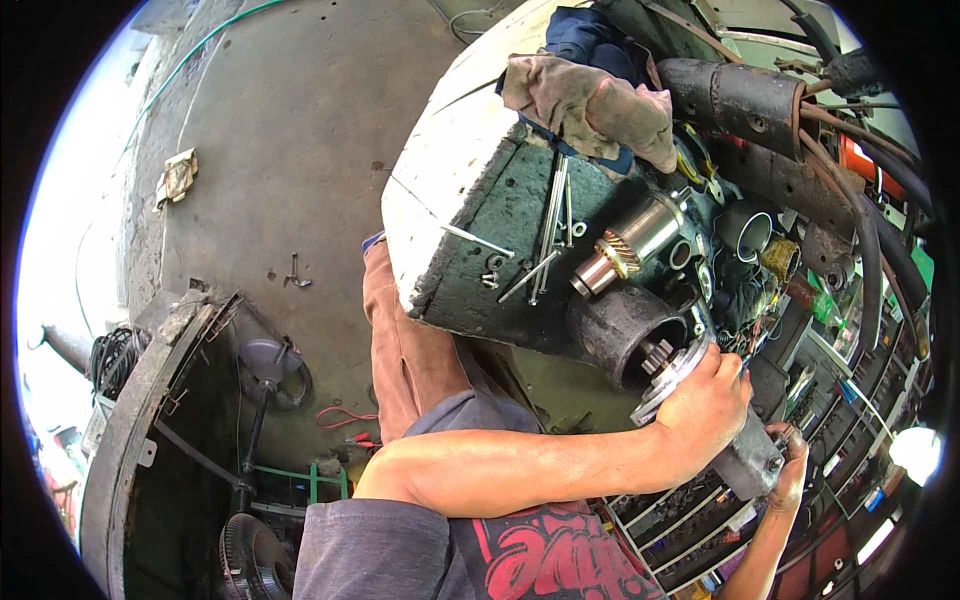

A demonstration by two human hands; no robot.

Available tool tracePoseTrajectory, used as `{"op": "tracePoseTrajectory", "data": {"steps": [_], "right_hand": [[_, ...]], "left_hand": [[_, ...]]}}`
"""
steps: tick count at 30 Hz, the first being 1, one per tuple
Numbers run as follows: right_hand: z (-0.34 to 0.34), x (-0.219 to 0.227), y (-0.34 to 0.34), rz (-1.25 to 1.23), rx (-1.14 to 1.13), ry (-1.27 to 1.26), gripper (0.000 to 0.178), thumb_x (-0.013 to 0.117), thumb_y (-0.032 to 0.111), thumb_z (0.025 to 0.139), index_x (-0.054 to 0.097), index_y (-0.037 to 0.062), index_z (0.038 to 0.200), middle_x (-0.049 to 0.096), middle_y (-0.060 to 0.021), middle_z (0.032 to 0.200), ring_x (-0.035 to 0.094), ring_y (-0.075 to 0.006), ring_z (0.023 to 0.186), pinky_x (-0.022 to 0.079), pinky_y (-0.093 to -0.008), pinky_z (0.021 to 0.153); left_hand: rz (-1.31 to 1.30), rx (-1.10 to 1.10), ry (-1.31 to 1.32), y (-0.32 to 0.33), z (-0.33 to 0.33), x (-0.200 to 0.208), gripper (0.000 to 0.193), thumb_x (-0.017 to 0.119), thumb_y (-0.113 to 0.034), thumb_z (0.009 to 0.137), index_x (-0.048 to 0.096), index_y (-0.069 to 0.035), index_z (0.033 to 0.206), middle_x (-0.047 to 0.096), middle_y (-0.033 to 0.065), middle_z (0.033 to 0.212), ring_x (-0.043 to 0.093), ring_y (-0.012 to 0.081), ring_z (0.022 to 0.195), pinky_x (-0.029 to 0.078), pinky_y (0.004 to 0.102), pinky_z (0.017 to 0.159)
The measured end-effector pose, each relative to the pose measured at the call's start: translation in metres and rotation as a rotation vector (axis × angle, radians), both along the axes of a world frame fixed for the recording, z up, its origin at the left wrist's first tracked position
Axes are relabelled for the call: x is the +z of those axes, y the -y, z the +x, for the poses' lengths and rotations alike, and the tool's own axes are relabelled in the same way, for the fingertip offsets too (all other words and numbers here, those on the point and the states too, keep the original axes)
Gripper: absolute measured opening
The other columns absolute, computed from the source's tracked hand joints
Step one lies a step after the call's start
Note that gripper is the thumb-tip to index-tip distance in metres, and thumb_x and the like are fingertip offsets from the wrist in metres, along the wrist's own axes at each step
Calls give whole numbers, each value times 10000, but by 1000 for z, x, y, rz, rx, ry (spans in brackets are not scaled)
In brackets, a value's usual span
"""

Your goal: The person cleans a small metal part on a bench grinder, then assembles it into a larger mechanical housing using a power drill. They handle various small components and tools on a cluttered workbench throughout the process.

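My left hand (705, 405) wraps over a grey metal starter motor nose housing (752, 455), near its round flange. A small toothed pinion (655, 356) sticks out of the flange toward a black cylindrical motor casing (622, 325) on the bench edge. At the housing's far right end, my right hand (790, 466) grips it, fingers partly hidden. Beyond the casing lies a shiny armature (634, 245) with a copper-coloured band. Long thin bolts (552, 225), a nut (579, 229) and small screws (490, 280) lie left of it.
A brown and blue cloth (595, 105) lies on the bench (440, 215). Pliers (705, 175), a metal ring cup (748, 232) and tangled wires crowd the right side. A fan (250, 560) stands at the lower left, beside a dark metal panel (125, 480).
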State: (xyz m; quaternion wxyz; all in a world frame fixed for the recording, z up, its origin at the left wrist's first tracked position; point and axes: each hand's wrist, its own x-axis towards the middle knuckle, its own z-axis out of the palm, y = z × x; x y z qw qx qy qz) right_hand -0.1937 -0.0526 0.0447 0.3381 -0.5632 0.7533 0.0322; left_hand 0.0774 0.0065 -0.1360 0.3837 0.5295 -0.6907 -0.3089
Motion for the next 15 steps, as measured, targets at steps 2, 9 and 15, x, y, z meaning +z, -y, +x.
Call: {"op": "tracePoseTrajectory", "data": {"steps": [2, 9, 15], "right_hand": [[2, -1, 0, 20, 21, -5, 507, 916, 104, 652, 748, 40, 1126, 664, 4, 1084, 626, -153, 1019, 476, -322, 925], [-3, 0, -8, 63, -59, 225, 656, 953, 100, 623, 721, -2, 1229, 663, -50, 1202, 626, -191, 1128, 472, -342, 995], [-8, -1, -12, -6, 42, 262, 627, 911, 344, 780, 692, 5, 1260, 640, -85, 1255, 614, -218, 1162, 471, -382, 1040]], "left_hand": [[2, -19, 21, 0, -1, 0, 290, 705, -176, 825, 746, 12, 1041, 687, 74, 961, 595, 283, 1130, 440, 479, 1125], [-14, -29, -11, 0, 0, 0, 287, 711, -165, 816, 736, 12, 1040, 686, 74, 957, 598, 285, 1127, 445, 471, 1104], [-23, -17, -30, 1, 1, -2, 311, 724, -169, 800, 727, 27, 1041, 687, 91, 960, 602, 291, 1126, 441, 470, 1098]]}}
